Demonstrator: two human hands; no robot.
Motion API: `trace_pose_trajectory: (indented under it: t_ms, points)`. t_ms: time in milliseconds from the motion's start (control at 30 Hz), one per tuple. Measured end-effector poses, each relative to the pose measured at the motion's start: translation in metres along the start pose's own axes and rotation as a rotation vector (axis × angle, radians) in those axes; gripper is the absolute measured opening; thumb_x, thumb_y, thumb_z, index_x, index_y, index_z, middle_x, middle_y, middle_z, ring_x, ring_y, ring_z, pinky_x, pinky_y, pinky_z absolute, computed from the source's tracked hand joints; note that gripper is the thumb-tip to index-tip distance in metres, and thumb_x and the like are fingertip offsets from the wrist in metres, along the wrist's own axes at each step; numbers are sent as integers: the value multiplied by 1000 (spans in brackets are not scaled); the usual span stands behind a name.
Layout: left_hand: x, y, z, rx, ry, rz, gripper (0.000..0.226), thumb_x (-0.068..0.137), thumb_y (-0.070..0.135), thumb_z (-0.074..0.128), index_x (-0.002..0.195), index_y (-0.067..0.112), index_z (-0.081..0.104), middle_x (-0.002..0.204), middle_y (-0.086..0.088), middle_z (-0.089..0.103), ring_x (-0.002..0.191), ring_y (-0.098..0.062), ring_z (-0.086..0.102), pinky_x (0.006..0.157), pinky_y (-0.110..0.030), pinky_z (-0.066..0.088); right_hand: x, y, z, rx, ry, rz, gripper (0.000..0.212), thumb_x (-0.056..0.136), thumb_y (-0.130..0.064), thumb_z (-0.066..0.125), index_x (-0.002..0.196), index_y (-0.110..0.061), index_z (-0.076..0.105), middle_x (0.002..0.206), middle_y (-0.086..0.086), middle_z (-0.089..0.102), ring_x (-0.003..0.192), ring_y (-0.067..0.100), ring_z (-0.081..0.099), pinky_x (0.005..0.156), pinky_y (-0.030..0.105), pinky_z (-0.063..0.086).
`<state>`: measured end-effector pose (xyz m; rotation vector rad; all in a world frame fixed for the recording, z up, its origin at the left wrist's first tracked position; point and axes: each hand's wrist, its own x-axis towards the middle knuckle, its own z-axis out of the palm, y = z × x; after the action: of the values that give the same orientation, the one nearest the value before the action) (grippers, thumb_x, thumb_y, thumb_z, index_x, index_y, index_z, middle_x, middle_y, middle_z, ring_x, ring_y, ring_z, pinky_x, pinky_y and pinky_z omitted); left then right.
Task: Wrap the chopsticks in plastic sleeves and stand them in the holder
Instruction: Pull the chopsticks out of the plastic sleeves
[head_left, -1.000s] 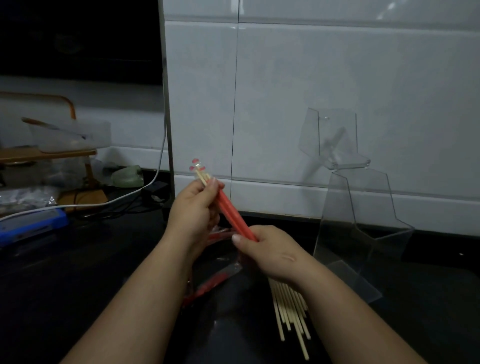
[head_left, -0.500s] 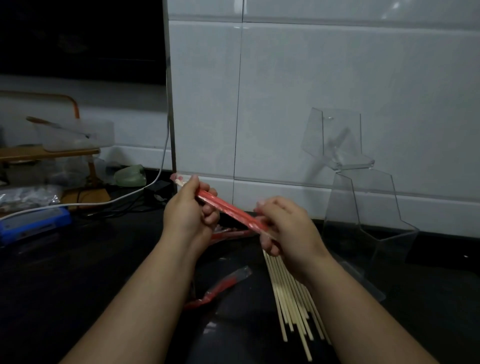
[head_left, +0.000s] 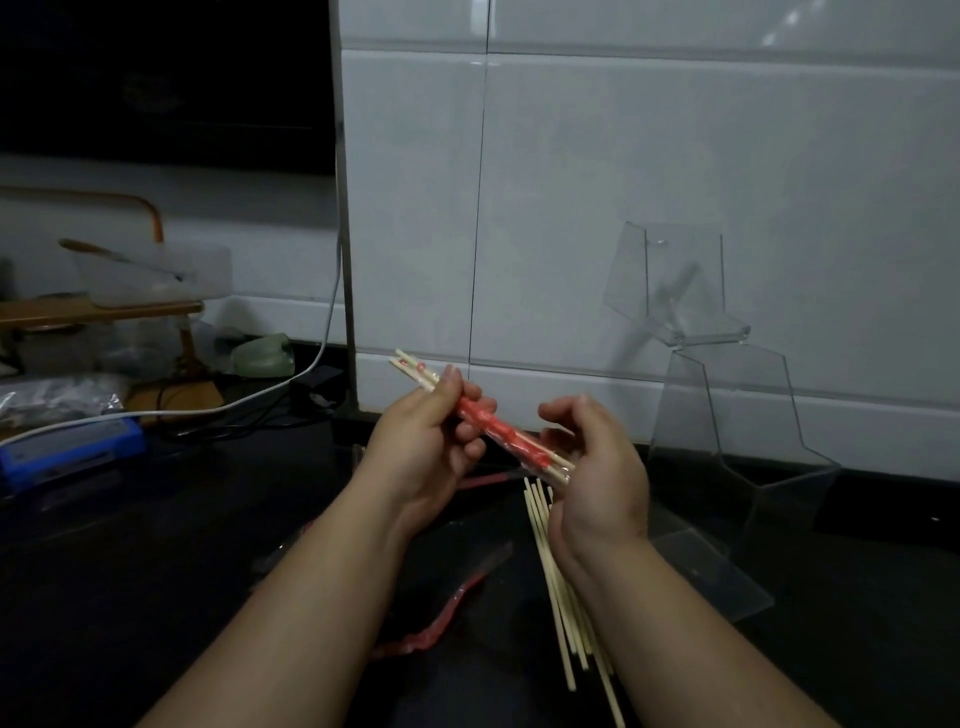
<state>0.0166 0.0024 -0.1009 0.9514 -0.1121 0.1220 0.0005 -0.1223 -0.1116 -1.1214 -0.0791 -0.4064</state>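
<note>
One sleeved chopstick pair (head_left: 483, 422) slants upper-left to lower-right | left hand (head_left: 421, 449) grips its upper half | right hand (head_left: 605, 486) cups lower end, grip unclear | holder (head_left: 737, 415) stands rightward, nearer right hand

Two bare arms in view. Both the left forearm (head_left: 311, 597) and the right forearm (head_left: 680, 623) uncovered down to the frame edge, wrists plain. Also bare the left grip (head_left: 421, 441) and the right grip (head_left: 597, 478); short nail visible on left thumb.
</note>
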Motion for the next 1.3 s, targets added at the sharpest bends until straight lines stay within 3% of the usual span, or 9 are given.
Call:
trace_pose_trajectory:
  t_ms: [133,400,600,733,800,900,1000,1167,1300]
  points:
    - [-4,-1,3,68,-54,-15,26,102,26,50,88,5,58,70,-6,60,52,-8,42,46,-19,43,0,3,0,-7,24,4,27,101,-27,47,85,-24,68,100,-2,66,96,21,58,76,37,51]
    - [-14,-11,18,188,-199,-18,30,94,31,48,91,3,58,56,-4,49,57,-17,43,55,-27,42,4,10,4,98,61,50,25,84,-40,51,90,-20,64,96,9,62,85,31,58,61,36,48]
    - [-14,-6,15,238,-156,13,30,102,25,45,85,3,57,56,-6,51,48,-14,42,49,-26,36,5,10,5,34,8,106,33,91,-50,47,98,-21,60,104,7,61,94,27,61,75,44,52]
    - [-12,4,3,491,-61,74,33,100,25,52,71,11,55,54,0,52,47,-11,46,45,-21,37,7,3,-1,-147,-43,46,27,101,-41,40,100,-26,63,110,-4,63,102,15,58,85,33,43]
    - [-12,8,-4,542,-97,44,35,95,25,56,64,11,52,48,0,46,43,-12,39,40,-19,31,8,-1,-5,-199,-72,38,25,100,-37,45,97,-25,66,103,-6,63,95,13,57,83,32,43]
    - [-15,13,-9,612,-278,-122,33,80,30,64,56,12,51,46,-2,41,41,-13,33,41,-23,24,10,-7,-8,-162,-112,59,24,97,-33,51,87,-19,68,76,-4,51,64,10,42,60,27,36]
    - [-19,14,-11,764,-457,-229,36,83,30,67,54,15,52,48,-2,42,41,-13,31,44,-27,20,14,-11,-10,-51,-161,78,30,98,-38,51,81,-18,65,59,-5,37,49,7,29,47,23,24]
    - [-20,15,-16,806,-616,-307,29,86,32,70,65,19,55,58,-1,49,51,-13,42,50,-22,35,15,-15,-12,-151,-158,2,34,101,-30,50,73,-18,66,49,-9,39,45,5,35,43,19,29]
    - [-14,22,-25,891,-571,-210,23,87,35,71,73,21,60,62,-2,53,57,-14,50,55,-26,43,13,-13,-12,-269,-107,-146,33,102,-33,47,77,-22,65,54,-8,44,53,9,41,52,29,34]
